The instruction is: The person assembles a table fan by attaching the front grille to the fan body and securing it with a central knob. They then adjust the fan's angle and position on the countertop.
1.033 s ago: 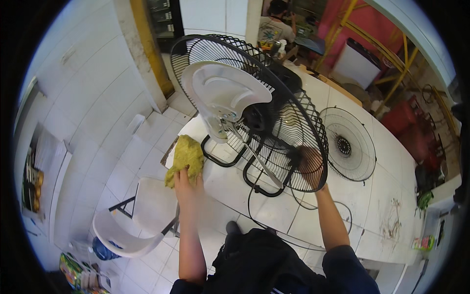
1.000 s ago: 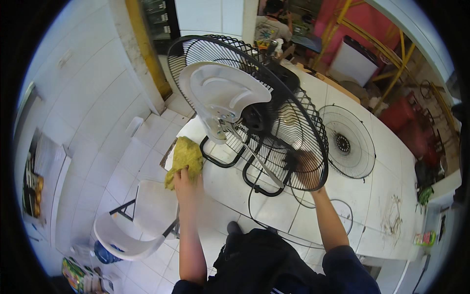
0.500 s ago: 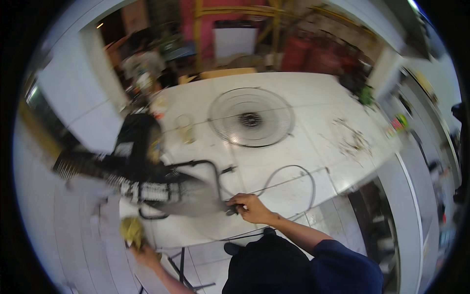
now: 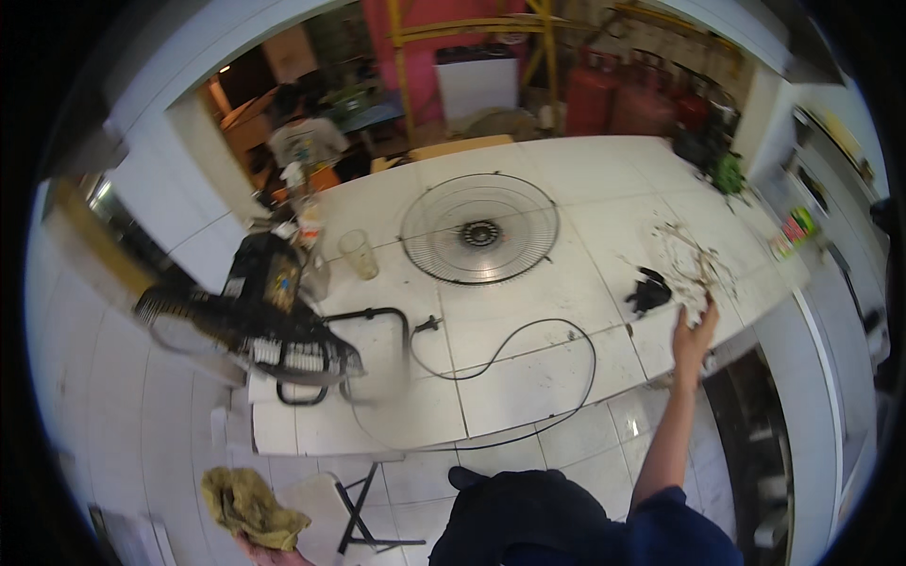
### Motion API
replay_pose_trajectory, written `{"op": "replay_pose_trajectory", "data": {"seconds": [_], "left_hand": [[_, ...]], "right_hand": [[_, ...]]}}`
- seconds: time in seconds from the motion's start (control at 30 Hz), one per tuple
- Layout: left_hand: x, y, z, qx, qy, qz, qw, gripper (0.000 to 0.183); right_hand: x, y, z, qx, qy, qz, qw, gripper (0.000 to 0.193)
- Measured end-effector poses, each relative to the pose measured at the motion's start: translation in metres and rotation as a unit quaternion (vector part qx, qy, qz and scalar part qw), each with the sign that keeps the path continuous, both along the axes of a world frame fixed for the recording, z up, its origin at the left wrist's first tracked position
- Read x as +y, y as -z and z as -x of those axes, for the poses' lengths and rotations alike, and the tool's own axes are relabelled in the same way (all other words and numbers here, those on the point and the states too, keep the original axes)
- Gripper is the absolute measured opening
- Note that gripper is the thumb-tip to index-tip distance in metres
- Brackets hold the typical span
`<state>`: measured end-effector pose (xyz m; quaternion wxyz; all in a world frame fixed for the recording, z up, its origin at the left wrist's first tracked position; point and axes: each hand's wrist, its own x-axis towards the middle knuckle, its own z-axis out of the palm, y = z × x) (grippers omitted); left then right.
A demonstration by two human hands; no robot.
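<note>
At the lower left, my left hand [image 4: 269, 552] is closed around a crumpled olive-yellow cloth [image 4: 253, 509], held out beyond the table's near edge. My right hand [image 4: 696, 335] reaches to the table's right side, fingers apart and holding nothing. Just left of its fingertips lies a small black part [image 4: 649, 292], its kind unclear. Dry brownish debris [image 4: 694, 264] is scattered beyond those fingers. A black fan body [image 4: 293, 344] rests tilted on the left of the table; the grey area by its front is blurred. Its round wire grille [image 4: 481, 229] lies flat at the middle.
A black power cord [image 4: 593, 377] loops over the white tiled table [image 4: 528, 406], its plug [image 4: 429, 324] beside the fan's tube frame. A clear glass [image 4: 358, 255] stands behind the fan. A folding stool [image 4: 354, 514] is below the near edge. Red gas cylinders [image 4: 642, 99] and a seated person [image 4: 307, 141] are beyond.
My right hand has moved from the fan's front to the right side of the table. The black part now lies there, out of my hand. The cloth has moved down, toward me.
</note>
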<state>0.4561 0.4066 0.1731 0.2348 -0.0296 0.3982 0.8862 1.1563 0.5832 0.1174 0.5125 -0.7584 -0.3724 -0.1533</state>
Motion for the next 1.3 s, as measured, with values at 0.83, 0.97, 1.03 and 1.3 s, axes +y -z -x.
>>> {"op": "replay_pose_trajectory", "data": {"seconds": [0.83,0.97,1.03,1.3], "left_hand": [[-0.054,0.027,-0.387,0.576,0.586,0.124,0.557,0.058],[-0.07,0.045,-0.345,0.563,0.523,0.211,0.605,0.047],[-0.076,0.056,-0.321,0.55,0.49,0.261,0.624,0.044],[-0.059,0.095,-0.245,0.519,0.401,0.399,0.64,0.044]], "right_hand": [[-0.097,0.023,0.096,0.732,-0.412,-0.041,0.541,0.029],[-0.067,0.015,0.033,0.581,-0.486,-0.098,0.646,0.032],[-0.05,0.006,0.021,0.486,-0.478,-0.132,0.719,0.034],[0.159,-0.063,-0.024,-0.069,-0.262,-0.151,0.951,0.039]]}}
